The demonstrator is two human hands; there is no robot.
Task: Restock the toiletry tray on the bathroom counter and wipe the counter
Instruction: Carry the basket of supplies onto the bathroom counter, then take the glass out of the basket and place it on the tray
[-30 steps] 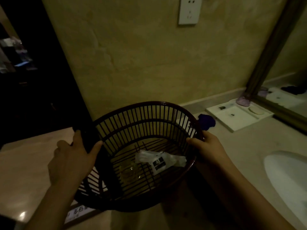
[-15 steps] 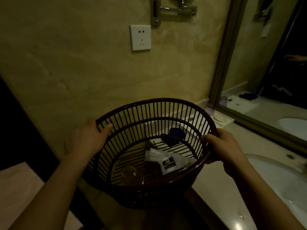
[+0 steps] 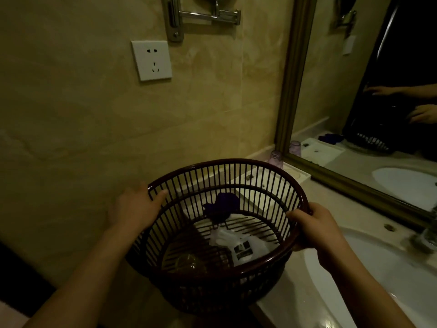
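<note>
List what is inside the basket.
Inside the basket: a white packet and a clear round item, too dim to identify. The purple cloth shows through the slats; whether inside is unclear.

Your left hand (image 3: 134, 207) and right hand (image 3: 314, 229) grip the rim of a dark slatted plastic basket (image 3: 260, 266) holding a white sachet (image 3: 238, 245), above the beige counter (image 3: 335, 200).

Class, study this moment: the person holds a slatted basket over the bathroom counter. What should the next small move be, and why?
Probably lower the dark slatted plastic basket onto the beige counter beside the white toiletry tray. Both the left hand and right hand grip its rim, so neither is free to lift out the white sachet lying inside.
</note>
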